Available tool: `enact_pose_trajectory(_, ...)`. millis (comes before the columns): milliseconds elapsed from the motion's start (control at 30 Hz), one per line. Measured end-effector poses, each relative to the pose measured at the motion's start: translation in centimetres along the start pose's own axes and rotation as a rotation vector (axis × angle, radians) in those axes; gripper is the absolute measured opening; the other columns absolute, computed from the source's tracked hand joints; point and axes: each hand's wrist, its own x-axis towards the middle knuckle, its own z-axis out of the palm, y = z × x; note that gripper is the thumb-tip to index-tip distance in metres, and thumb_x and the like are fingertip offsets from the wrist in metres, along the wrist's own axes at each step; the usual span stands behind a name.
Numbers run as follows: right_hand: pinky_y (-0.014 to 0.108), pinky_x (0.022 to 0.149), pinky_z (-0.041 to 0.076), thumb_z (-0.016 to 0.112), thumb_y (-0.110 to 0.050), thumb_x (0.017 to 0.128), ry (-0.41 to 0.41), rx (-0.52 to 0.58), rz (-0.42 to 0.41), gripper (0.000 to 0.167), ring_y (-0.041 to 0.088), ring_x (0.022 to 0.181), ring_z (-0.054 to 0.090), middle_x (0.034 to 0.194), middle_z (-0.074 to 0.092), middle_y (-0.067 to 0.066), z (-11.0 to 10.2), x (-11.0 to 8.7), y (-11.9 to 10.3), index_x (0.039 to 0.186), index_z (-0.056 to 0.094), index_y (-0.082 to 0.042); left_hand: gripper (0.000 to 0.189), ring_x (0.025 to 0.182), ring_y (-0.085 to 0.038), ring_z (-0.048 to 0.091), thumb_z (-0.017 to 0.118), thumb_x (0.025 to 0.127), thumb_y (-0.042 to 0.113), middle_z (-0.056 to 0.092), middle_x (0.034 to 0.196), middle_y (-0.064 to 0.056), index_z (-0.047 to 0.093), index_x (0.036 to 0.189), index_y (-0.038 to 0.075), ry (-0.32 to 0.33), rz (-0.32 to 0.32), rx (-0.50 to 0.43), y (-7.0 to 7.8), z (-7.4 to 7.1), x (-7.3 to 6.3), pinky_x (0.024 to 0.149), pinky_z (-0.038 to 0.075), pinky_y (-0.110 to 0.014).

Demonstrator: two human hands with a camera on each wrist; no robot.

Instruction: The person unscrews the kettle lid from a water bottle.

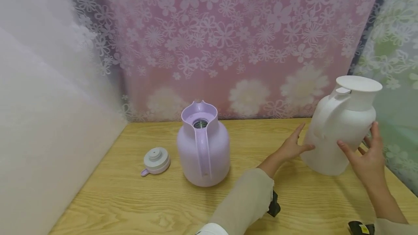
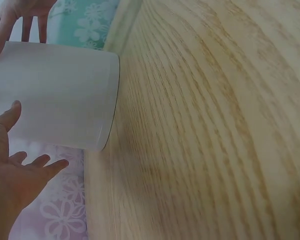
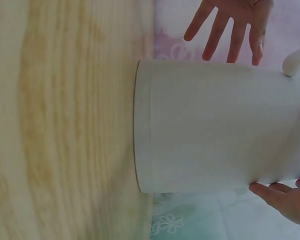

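Observation:
A white vacuum jug [image 1: 339,133] with a flat round lid and a side handle stands at the right of the wooden table. My left hand [image 1: 292,148] is at its left side, fingers spread and fairly straight; the right wrist view shows these fingers [image 3: 217,37] close to the wall, contact unclear. On the opposite side, my right hand [image 1: 369,159] touches the jug with extended fingers, its fingertips [image 3: 257,187] on the body. A lilac vacuum jug [image 1: 204,151] stands uncapped mid-table, its inner neck visible. Left of it lies a grey-and-lilac stopper [image 1: 156,160] with a small tab.
The wooden table [image 1: 130,202] meets a pink flowered curtain [image 1: 202,46] at the back. A white wall [image 1: 49,119] borders the left, and a green flowered curtain [image 1: 395,126] the right. Black wrist gear [image 1: 274,204] shows beside the left sleeve.

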Motion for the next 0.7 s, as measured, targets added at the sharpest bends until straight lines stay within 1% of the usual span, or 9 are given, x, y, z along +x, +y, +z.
enact_pose_trajectory(133, 0.038, 0.100, 0.029, 0.063, -0.007, 0.085, -0.004, -0.022, -0.011, 0.090, 0.020, 0.128, 0.025, 0.150, 0.009, -0.003, 0.0, 0.1, 0.5, 0.147, 0.002, -0.031, 0.084, 0.125, -0.015, 0.035, 0.070, 0.083, 0.019, 0.027, 0.144, 0.010, 0.017, 0.146, 0.037, -0.022, -0.001, -0.022, -0.1, 0.5, 0.5, 0.092, 0.039, -0.034)
enact_pose_trajectory(200, 0.042, 0.101, 0.027, 0.063, -0.005, 0.084, -0.023, -0.016, -0.015, 0.093, 0.017, 0.129, 0.023, 0.150, 0.008, -0.004, 0.0, 0.1, 0.7, 0.146, 0.000, -0.034, 0.086, 0.121, -0.012, 0.039, 0.070, 0.082, 0.016, 0.030, 0.142, 0.012, 0.017, 0.146, 0.035, -0.040, 0.027, -0.038, -0.2, 0.7, 0.9, 0.089, 0.041, -0.030)
enact_pose_trajectory(233, 0.044, 0.100, 0.027, 0.064, -0.005, 0.084, -0.027, -0.014, -0.017, 0.095, 0.018, 0.130, 0.022, 0.150, 0.007, -0.003, 0.0, 0.1, 0.8, 0.146, -0.001, -0.034, 0.086, 0.117, -0.011, 0.042, 0.070, 0.082, 0.015, 0.033, 0.139, 0.012, 0.017, 0.146, 0.033, -0.046, 0.053, -0.037, -0.3, 0.9, 1.0, 0.086, 0.042, -0.028)
enact_pose_trajectory(333, 0.053, 0.099, 0.023, 0.064, -0.002, 0.083, -0.037, 0.012, -0.021, 0.098, 0.026, 0.132, 0.016, 0.150, 0.003, -0.003, 0.1, 0.0, 1.1, 0.146, -0.004, -0.034, 0.085, 0.110, -0.007, 0.046, 0.071, 0.080, 0.009, 0.041, 0.132, 0.009, 0.020, 0.146, 0.026, -0.056, 0.191, -0.023, -0.6, 1.3, 1.7, 0.082, 0.043, -0.022)
enact_pose_trajectory(400, 0.059, 0.097, 0.021, 0.065, -0.001, 0.082, -0.047, 0.024, -0.027, 0.100, 0.032, 0.132, 0.013, 0.150, 0.001, -0.003, 0.2, -0.1, 1.2, 0.146, -0.005, -0.034, 0.085, 0.110, -0.005, 0.044, 0.073, 0.079, 0.009, 0.041, 0.129, 0.006, 0.022, 0.145, 0.024, -0.039, 0.229, 0.005, -0.8, 1.6, 1.9, 0.082, 0.042, -0.021)
enact_pose_trajectory(467, 0.062, 0.095, 0.020, 0.066, 0.000, 0.081, -0.058, 0.031, -0.041, 0.103, 0.033, 0.131, 0.011, 0.150, 0.000, -0.003, 0.3, 0.0, 1.3, 0.146, -0.006, -0.033, 0.086, 0.116, -0.006, 0.039, 0.075, 0.077, 0.011, 0.041, 0.130, 0.003, 0.022, 0.145, 0.022, -0.015, 0.237, 0.050, -0.8, 1.7, 2.1, 0.088, 0.039, -0.023)
enact_pose_trajectory(567, 0.063, 0.094, 0.018, 0.069, 0.003, 0.077, -0.081, 0.025, -0.077, 0.108, 0.029, 0.131, 0.011, 0.150, 0.002, -0.002, 0.4, 0.2, 1.5, 0.146, -0.006, -0.032, 0.093, 0.121, -0.008, 0.031, 0.076, 0.077, 0.018, 0.033, 0.135, 0.005, 0.016, 0.147, 0.025, 0.005, 0.149, 0.103, -0.6, 1.8, 2.0, 0.092, 0.036, -0.028)
enact_pose_trajectory(600, 0.064, 0.094, 0.018, 0.070, 0.004, 0.076, -0.089, 0.024, -0.089, 0.110, 0.028, 0.131, 0.011, 0.150, 0.001, -0.002, 0.4, 0.3, 1.5, 0.146, -0.007, -0.031, 0.094, 0.121, -0.009, 0.031, 0.076, 0.077, 0.020, 0.032, 0.135, 0.004, 0.014, 0.148, 0.027, 0.004, 0.127, 0.115, -0.5, 1.8, 2.0, 0.093, 0.036, -0.029)
enact_pose_trajectory(700, 0.064, 0.094, 0.017, 0.071, 0.005, 0.074, -0.111, 0.015, -0.107, 0.114, 0.030, 0.132, 0.008, 0.150, -0.001, -0.002, 0.2, 0.4, 1.6, 0.146, -0.010, -0.031, 0.098, 0.121, -0.010, 0.031, 0.076, 0.077, 0.021, 0.029, 0.137, 0.004, 0.010, 0.147, 0.034, -0.014, 0.106, 0.126, -0.3, 1.6, 2.0, 0.093, 0.036, -0.030)
